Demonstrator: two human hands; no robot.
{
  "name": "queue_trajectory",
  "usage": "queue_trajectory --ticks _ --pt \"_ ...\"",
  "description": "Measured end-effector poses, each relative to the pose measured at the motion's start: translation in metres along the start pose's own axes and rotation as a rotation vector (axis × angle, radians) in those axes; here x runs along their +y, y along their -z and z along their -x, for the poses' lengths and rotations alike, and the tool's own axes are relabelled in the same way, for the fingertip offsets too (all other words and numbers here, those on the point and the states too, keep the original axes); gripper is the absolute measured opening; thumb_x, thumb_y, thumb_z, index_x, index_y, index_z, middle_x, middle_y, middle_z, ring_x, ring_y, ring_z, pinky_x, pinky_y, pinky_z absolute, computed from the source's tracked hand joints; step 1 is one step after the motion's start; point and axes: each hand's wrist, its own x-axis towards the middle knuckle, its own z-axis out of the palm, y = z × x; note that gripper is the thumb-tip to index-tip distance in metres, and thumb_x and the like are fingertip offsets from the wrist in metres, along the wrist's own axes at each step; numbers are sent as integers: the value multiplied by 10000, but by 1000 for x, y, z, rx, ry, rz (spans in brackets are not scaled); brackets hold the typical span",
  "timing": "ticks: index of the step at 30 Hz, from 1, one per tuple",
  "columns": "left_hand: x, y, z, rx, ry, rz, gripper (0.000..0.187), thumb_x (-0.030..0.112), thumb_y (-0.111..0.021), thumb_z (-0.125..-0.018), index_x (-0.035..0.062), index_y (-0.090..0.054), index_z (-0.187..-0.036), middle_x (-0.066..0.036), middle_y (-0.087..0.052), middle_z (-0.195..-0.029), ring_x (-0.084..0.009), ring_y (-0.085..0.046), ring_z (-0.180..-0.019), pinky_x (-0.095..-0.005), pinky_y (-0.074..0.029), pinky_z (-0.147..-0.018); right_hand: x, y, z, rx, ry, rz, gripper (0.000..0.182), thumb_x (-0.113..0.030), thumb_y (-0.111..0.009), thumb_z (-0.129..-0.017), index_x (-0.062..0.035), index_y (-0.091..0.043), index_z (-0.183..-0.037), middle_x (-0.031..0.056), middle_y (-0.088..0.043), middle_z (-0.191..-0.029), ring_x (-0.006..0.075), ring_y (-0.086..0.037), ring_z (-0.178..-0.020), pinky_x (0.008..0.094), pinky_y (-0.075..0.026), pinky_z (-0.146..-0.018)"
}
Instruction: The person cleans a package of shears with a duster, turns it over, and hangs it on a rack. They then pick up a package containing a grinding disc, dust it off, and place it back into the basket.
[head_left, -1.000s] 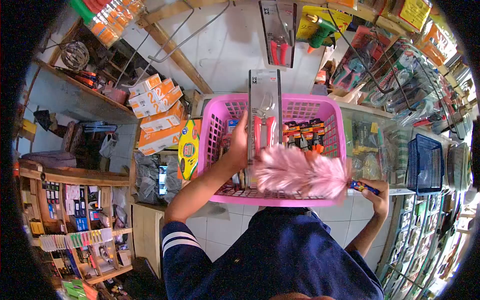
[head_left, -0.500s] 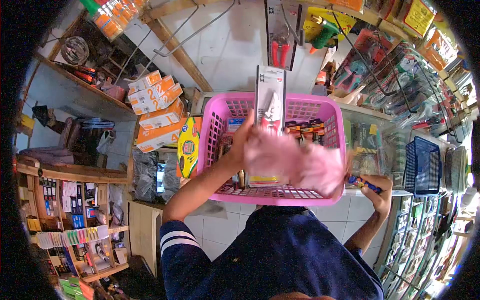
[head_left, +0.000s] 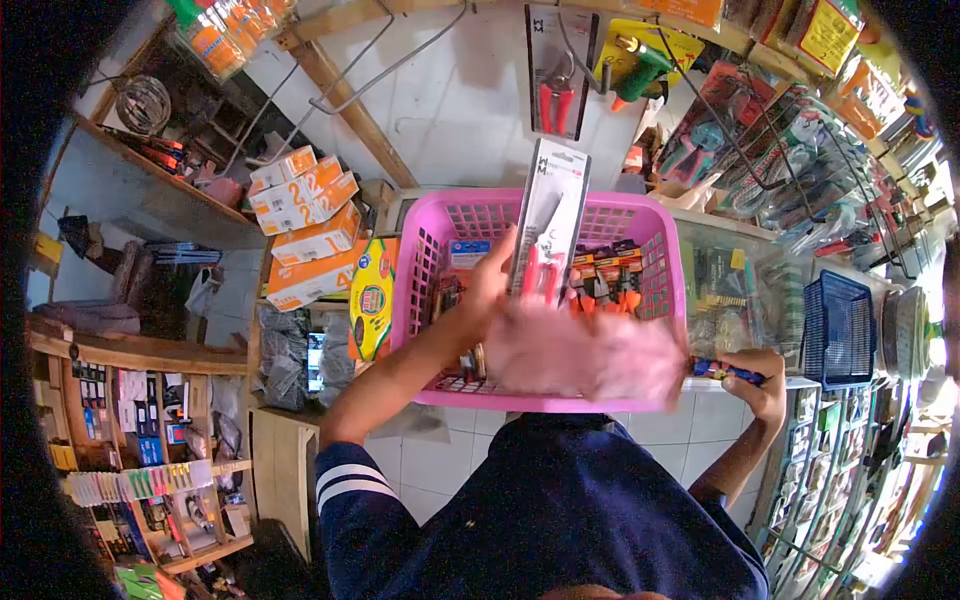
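My left hand (head_left: 490, 285) is closed on a packaged pair of pruning shears (head_left: 550, 225) with red handles, held upright over the pink basket (head_left: 655, 215). My right hand (head_left: 757, 380) grips the patterned handle of a pink duster (head_left: 590, 360). Its head is smeared by motion and lies across the lower part of the package, hiding that end and part of my left hand's fingers. Inside the basket are orange-and-black packaged tools (head_left: 610, 275), partly covered by the duster.
Another carded pair of shears (head_left: 557, 90) hangs on a hook behind the basket. Orange-and-white boxes (head_left: 305, 205) and a yellow package (head_left: 373, 300) stand to the left. A dark blue basket (head_left: 842, 330) sits at the right. Wire hooks (head_left: 360, 75) jut out overhead.
The shears package has moved slightly right and down and tilts more to the right. The duster head has swept a little lower, showing more of the packaged tools in the basket.
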Motion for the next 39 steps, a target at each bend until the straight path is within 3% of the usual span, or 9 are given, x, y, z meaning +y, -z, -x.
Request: queue_trajectory --ticks 4,6,8,13,15,18,21,25,39 --pt "-9 -18 9 159 -444 -833 470 502 -436 -980 155 -573 -1265 -67 -639 -1197 -160 -585 -1155 -377 -459 -1019 2 -13 -1 300 -68 -3 403 -119 -738 -688 58 -701 -1048 132 -709 -826 131 -615 -677 249 -482 -654" --pt "-3 -3 1 101 100 -38 516 494 -441 -974 116 -522 -1316 -74 -630 -1212 -187 -627 -1081 -392 -493 -976 1 -6 0 213 -4 -11 400 -114 -731 -701 56 -696 -1061 135 -712 -847 133 -616 -698 250 -482 -667" --pt "-12 -3 5 189 -224 -704 543 502 -436 -970 97 -503 -1325 -93 -626 -1211 -211 -649 -1022 -403 -518 -936 5 -5 3 223 8 -24 405 -116 -733 -706 52 -694 -1073 139 -717 -896 139 -633 -767 259 -484 -721" --pt "-5 -27 0 -21 76 -71 551 504 -407 -980 68 -510 -1301 -136 -620 -1192 -277 -648 -1007 -440 -542 -894 15 -10 2 393 -139 -21 432 -147 -728 -698 71 -688 -1069 97 -701 -875 120 -608 -779 253 -465 -750" --pt "-15 -29 0 387 -163 -410 566 509 -404 -985 36 -527 -1271 -146 -636 -1134 -291 -652 -990 -450 -548 -877 19 -13 0 326 -13 -24 427 -141 -722 -722 69 -681 -1091 54 -674 -825 81 -552 -710 229 -443 -685" --pt "-9 -27 0 15 101 -44 559 505 -410 -988 37 -533 -1268 -145 -637 -1138 -255 -651 -997 -426 -547 -885 20 -26 -6 491 -100 -86 454 -155 -720 -731 66 -668 -1124 33 -650 -784 63 -500 -624 217 -399 -582" --pt "-6 -38 4 342 1 -216 577 524 -389 -987 43 -527 -1274 -151 -641 -1124 -281 -652 -995 -457 -553 -862 26 -22 -2 448 -108 -76 465 -167 -708 -740 60 -661 -1144 25 -634 -763 60 -490 -619 212 -374 -569" --pt "-3 -30 2 -25 88 -155 605 524 -361 -991 20 -496 -1298 -181 -651 -1089 -334 -665 -959 -488 -563 -813 28 -28 -5 500 -120 -104 455 -180 -697 -728 51 -677 -1119 15 -625 -752 63 -490 -627 216 -373 -573" --pt "-2 -37 2 3 -17 -64 629 550 -293 -1000 48 -470 -1335 -169 -630 -1125 -312 -662 -948 -509 -556 -805 57 -24 17 529 -242 -271 420 -192 -729 -705 69 -702 -1032 82 -673 -804 109 -535 -647 253 -426 -595"
